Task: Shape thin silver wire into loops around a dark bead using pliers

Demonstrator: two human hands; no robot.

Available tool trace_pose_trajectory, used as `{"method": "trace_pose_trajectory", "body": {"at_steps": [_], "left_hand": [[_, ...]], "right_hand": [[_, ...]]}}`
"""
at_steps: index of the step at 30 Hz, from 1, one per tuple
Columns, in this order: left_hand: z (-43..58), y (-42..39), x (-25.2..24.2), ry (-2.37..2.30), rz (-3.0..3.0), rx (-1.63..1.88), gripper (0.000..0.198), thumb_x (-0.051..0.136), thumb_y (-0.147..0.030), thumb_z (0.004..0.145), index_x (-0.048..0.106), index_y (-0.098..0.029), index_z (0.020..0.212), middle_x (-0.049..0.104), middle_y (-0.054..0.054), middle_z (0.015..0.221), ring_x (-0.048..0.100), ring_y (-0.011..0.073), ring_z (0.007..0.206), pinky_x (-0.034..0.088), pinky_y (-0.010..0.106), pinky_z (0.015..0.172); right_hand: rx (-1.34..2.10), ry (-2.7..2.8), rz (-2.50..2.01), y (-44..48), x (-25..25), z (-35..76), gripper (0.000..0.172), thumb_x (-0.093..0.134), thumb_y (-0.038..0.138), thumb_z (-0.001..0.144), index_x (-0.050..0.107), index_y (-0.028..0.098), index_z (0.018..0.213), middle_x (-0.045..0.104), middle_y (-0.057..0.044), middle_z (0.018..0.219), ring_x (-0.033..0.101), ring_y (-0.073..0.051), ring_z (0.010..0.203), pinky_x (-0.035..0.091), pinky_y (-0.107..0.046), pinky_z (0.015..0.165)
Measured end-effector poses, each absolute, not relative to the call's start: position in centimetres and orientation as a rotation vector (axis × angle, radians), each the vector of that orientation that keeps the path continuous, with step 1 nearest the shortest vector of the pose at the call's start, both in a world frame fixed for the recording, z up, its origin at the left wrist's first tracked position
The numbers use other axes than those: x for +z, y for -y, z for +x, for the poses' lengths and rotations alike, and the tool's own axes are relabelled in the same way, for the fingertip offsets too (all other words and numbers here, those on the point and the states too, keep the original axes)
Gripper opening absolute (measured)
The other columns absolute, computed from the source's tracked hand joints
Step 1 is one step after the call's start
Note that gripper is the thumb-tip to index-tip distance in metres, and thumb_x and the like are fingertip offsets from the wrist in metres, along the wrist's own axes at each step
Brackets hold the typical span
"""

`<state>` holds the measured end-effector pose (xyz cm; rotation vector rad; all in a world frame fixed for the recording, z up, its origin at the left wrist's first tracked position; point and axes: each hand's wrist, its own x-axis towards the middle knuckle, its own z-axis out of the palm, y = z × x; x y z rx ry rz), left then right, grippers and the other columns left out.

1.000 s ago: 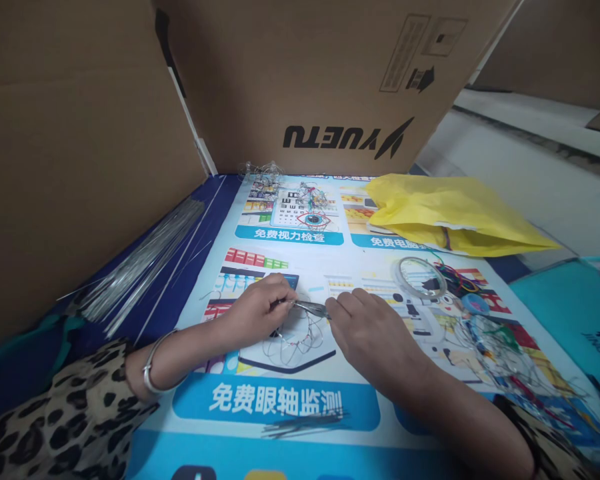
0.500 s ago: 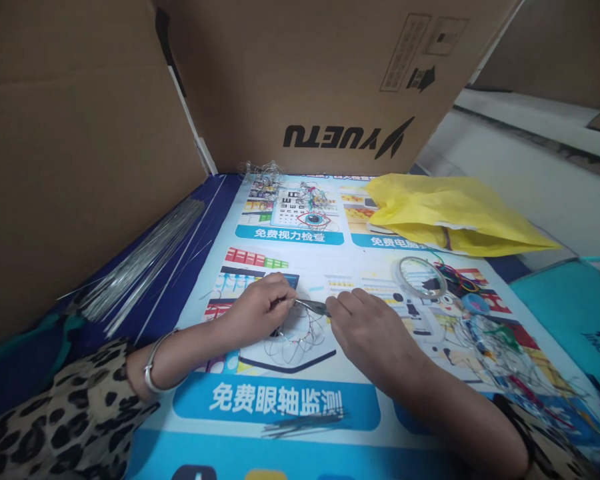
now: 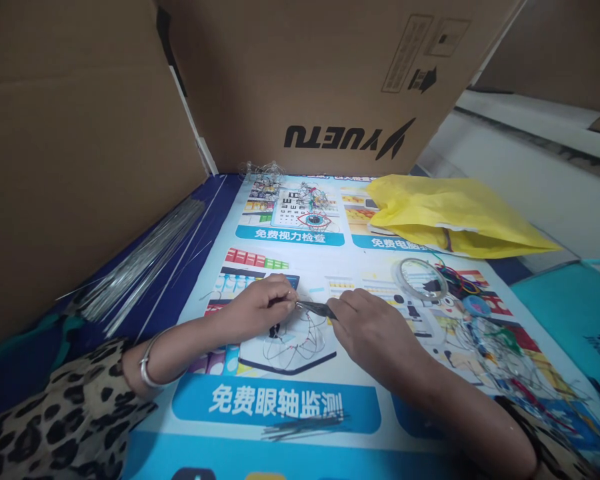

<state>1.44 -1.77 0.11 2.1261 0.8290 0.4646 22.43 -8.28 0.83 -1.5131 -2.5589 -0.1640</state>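
My left hand is closed in a pinch on a looped wire piece. Its thin silvery loops, with a few small reddish spots, hang over the printed sheet just below my fingers. My right hand is wrapped round slim dark needle-nose pliers, whose handles are hidden in my palm. The pliers' narrow tip points left and meets the wire at my left fingertips. Whether the jaws are closed on the wire is too small to tell.
A bundle of straight wires lies left. Short dark wires lie in front. Tangled wire pieces sit at the back. A tape roll, coloured wires and a yellow bag are right. Cardboard walls the back.
The pliers have turned slightly in my right hand, their tip still at my left fingertips. The wire loops have shifted a little. Otherwise both hands stay nearly in place.
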Motion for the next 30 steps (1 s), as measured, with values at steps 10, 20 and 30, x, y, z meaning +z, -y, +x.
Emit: {"method": "trace_pose_trajectory", "body": {"at_steps": [10, 20, 30], "left_hand": [[1.71, 1.92, -0.16, -0.851, 2.174, 0.478, 0.018, 0.043, -0.013, 0.082, 0.060, -0.018, 0.080, 0.055, 0.000, 0.077, 0.051, 0.0113, 0.073, 0.040, 0.024, 0.068], [1.72, 1.95, -0.63, -0.876, 2.192, 0.547, 0.018, 0.048, -0.012, 0.079, 0.063, -0.019, 0.085, 0.059, 0.000, 0.077, 0.053, 0.0121, 0.075, 0.042, 0.025, 0.068], [1.88, 2.23, -0.33, -0.882, 2.185, 0.584, 0.021, 0.047, -0.008, 0.076, 0.064, -0.018, 0.083, 0.059, 0.000, 0.079, 0.055, 0.0107, 0.074, 0.043, 0.023, 0.067]], "right_hand": [[-0.146, 2.557, -1.481, 8.18, 1.21, 22.62, 0.016, 0.042, 0.015, 0.082, 0.058, 0.016, 0.082, 0.056, -0.005, 0.075, 0.048, -0.017, 0.073, 0.034, -0.028, 0.065], [-0.191, 2.637, -1.517, 8.31, 1.67, 22.32, 0.013, 0.045, 0.010, 0.079, 0.056, 0.017, 0.080, 0.056, -0.005, 0.077, 0.045, -0.017, 0.072, 0.029, -0.029, 0.063], [-0.277, 2.668, -1.512, 8.53, 1.82, 22.11, 0.016, 0.042, 0.009, 0.082, 0.054, 0.018, 0.079, 0.054, -0.005, 0.075, 0.043, -0.018, 0.069, 0.026, -0.031, 0.059]]}}
